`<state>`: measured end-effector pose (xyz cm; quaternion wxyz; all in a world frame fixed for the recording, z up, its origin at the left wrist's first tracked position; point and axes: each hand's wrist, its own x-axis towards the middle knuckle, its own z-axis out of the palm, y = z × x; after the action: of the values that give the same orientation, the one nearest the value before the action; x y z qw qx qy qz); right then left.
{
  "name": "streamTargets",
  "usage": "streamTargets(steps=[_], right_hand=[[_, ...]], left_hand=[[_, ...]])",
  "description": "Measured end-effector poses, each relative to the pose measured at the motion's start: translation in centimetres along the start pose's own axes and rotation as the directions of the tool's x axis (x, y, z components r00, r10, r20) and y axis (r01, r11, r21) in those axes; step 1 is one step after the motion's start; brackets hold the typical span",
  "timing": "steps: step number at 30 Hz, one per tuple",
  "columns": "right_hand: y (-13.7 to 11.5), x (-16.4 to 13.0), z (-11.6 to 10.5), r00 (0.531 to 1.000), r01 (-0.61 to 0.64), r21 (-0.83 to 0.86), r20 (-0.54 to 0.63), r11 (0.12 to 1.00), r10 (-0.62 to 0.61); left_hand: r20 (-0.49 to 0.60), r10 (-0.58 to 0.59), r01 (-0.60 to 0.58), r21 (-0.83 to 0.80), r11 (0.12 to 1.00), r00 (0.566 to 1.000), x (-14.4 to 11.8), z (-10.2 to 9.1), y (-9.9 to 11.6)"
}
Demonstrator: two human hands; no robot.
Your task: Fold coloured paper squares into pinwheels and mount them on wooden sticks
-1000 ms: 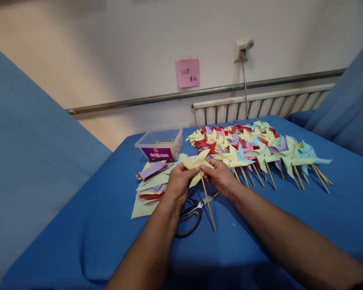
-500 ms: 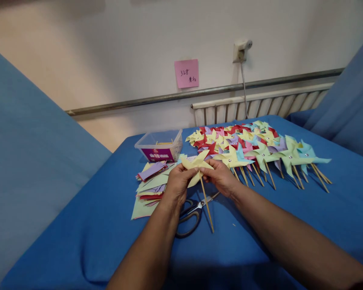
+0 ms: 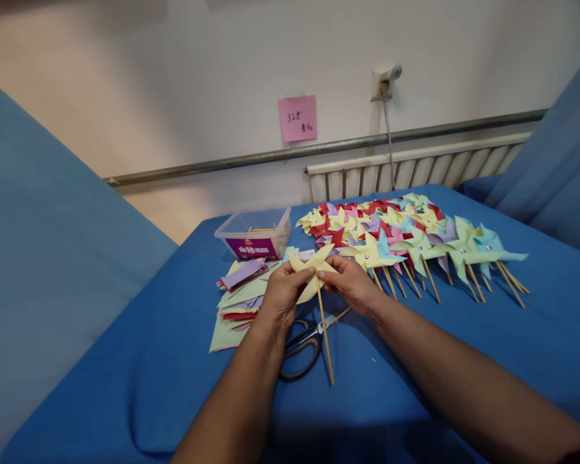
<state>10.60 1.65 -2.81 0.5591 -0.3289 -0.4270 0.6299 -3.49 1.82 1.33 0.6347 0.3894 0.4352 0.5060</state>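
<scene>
While pinched at its hub between left hand (image 3: 281, 293) and right hand (image 3: 352, 281) above scissors (image 3: 303, 340) on blue counter (image 3: 415, 361), yellow pinwheel (image 3: 311, 265): likely feather-light, crushable paper blades; best gripped by stiff wooden stick (image 3: 324, 335).

I see black-handled scissors (image 3: 302, 348) lying on the blue cloth (image 3: 125, 386). Behind them is a stack of coloured paper sheets (image 3: 239, 293), and further back a clear plastic box (image 3: 254, 233). To the right lie many finished pinwheels (image 3: 406, 235) in rows. On the wall are a pink note (image 3: 298, 118) and a socket (image 3: 383, 82), above a radiator (image 3: 415, 169)
</scene>
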Motion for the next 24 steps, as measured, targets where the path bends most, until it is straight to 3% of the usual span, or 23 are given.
streamTargets(steps=[10,24], right_hand=[[-0.14,-0.1,-0.02,0.999,0.027,-0.007,0.024,1.0,-0.027],[-0.39,-0.17,-0.11,1.0,0.024,-0.002,0.002,1.0,-0.024]], left_hand=[[-0.019,0.025,-0.025,0.021,0.999,1.0,-0.14,-0.04,-0.06],[0.046,0.016,-0.017,0.018,1.0,0.999,-0.11,0.04,0.03]])
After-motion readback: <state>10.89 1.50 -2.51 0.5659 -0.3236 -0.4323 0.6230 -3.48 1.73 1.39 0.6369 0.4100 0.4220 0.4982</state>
